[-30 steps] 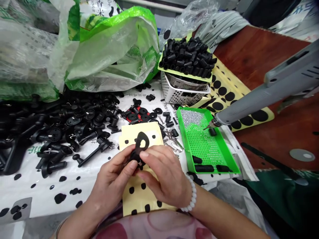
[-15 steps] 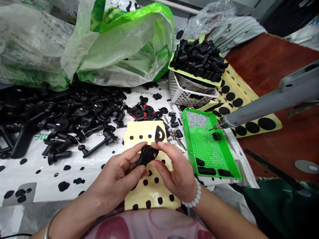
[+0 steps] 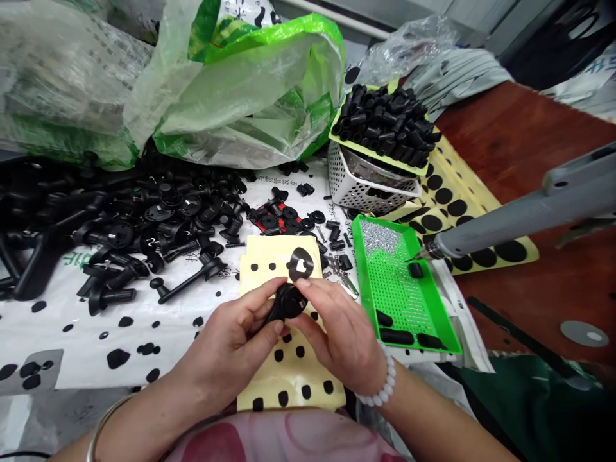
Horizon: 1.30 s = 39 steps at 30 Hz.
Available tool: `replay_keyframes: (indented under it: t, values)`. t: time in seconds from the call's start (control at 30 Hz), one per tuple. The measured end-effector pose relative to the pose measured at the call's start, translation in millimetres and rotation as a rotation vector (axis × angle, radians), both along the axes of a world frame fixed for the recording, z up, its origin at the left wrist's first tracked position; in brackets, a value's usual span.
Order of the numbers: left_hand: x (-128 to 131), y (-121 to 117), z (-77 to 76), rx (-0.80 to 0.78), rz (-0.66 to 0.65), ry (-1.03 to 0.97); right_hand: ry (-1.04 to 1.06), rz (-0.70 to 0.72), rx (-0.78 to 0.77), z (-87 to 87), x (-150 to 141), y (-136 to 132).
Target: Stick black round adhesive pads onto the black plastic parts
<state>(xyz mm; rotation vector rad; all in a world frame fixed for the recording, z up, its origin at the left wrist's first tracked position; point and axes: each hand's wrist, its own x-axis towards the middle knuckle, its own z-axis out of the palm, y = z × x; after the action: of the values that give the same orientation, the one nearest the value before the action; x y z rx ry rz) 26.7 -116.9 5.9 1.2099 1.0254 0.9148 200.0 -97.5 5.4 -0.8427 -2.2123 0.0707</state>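
The black plastic knob (image 3: 287, 303) is pinched between both hands, held just above a yellow backing sheet (image 3: 255, 269) dotted with black pads. The left hand (image 3: 224, 346) cups it from the side with curled fingers, while the right hand (image 3: 341, 333) presses its thumb and fingers against it. A black oval pad (image 3: 301, 264) with a pale cutout lies on the sheet just beyond. A green tray (image 3: 433, 314) sits to the right.

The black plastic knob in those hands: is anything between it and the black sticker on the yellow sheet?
Only the right hand: its fingertips curl over the knob on the sticker's side. Nothing else visible lies between.
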Motion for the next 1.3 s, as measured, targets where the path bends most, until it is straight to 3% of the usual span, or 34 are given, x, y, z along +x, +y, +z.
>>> replay_keyframes:
  t: [0.17,0.33,0.5,0.67,0.77,0.83,1.03,1.3]
  values:
    - [-5,-4,-5.9,0.154,0.012,0.261,0.018,-0.06,-0.108,2.4,-6,-3]
    - [-6,-2,-1.7,0.041,-0.02,0.036,-0.043,0.035,-0.088,6.4,-7,-2]
    - [-4,1,-7.7,-0.017,0.101,-0.004,-0.008,0.081,-0.05,-1.3,-9,-1]
    - [-11,-5,-13.3,0.224,0.195,0.268,0.327,0.107,-0.455,-7.7,-4,-3]
    - [-15,-10,-10.4,0.422,0.173,0.341,0.538,0.124,-0.689,-8.5,-2,-9]
    - [-17,-13,-7.4,0.558,0.13,0.358,0.629,0.139,-0.747,-7.3,-4,-15]
    - [-17,-19,-4.6,0.737,0.057,0.473,0.715,0.083,-0.493,-0.5,-8,-28]
    - [-7,-15,-13.7,0.562,0.132,0.382,0.763,0.013,-0.454,3.1,-10,-22]
